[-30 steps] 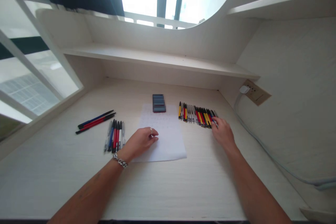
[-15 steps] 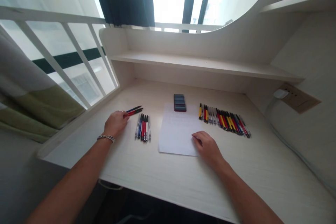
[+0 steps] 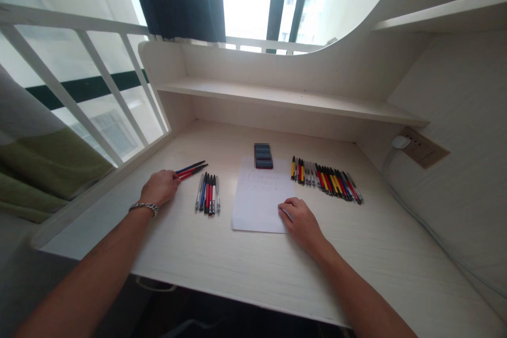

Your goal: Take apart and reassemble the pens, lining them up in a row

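Note:
My left hand [image 3: 160, 188], with a chain bracelet at the wrist, is closed on the near ends of a couple of pens [image 3: 191, 169], one blue and one red. Their dark tips point away to the right. Just right of it, a short row of pens [image 3: 207, 194] lies side by side on the desk. My right hand [image 3: 300, 220] rests on the right edge of a white sheet of paper [image 3: 255, 206], fingers curled together; what they may hold is hidden. Beyond the paper's far edge sits a dark blue-grey stack of small boxes or blocks [image 3: 263, 156].
To the right of the paper, a longer row of mixed pens [image 3: 327, 179] lies on the white desk [image 3: 237, 259]. A shelf [image 3: 277, 96] runs across the back. At right are a wall socket [image 3: 423, 146] with a plug and cable [image 3: 412, 222]. A slatted rail [image 3: 95, 66] stands at left.
The whole view has shifted, so things appear slightly further left. My left hand has drawn slightly left of the short pen row, still holding the pens. The right hand stays on the paper.

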A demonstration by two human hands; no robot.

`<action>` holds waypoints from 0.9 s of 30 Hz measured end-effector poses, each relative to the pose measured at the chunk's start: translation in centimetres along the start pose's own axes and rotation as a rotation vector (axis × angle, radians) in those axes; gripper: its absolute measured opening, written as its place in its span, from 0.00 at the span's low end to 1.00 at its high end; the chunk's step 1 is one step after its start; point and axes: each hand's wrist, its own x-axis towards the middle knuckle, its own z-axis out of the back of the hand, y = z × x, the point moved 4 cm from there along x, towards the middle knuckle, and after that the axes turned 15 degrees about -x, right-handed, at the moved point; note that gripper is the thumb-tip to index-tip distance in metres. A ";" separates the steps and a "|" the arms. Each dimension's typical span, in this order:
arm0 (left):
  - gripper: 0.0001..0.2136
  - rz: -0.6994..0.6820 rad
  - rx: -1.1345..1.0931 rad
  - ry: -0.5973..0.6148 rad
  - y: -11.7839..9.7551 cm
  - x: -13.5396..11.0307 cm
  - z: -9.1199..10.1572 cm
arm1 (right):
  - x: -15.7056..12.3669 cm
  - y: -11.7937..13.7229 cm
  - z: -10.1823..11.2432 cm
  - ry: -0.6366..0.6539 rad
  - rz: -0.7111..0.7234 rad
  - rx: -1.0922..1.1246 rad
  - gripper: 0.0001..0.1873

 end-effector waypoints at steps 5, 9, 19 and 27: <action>0.16 -0.101 -0.088 -0.059 -5.3 -2.5 0.7 | 0.0 0.0 0.2 0.002 -0.006 0.034 0.12; 0.13 -0.436 -0.237 0.001 -14.6 -5.7 -1.7 | 0.1 -0.6 0.7 -0.043 -0.029 0.087 0.12; 0.10 -0.589 -0.266 0.161 -21.9 -8.1 -9.0 | -0.1 -3.7 2.0 -0.171 -0.187 0.150 0.11; 0.12 -0.587 -0.393 0.199 -20.7 -7.7 -9.5 | -0.2 -4.7 2.1 -0.147 -0.209 0.188 0.12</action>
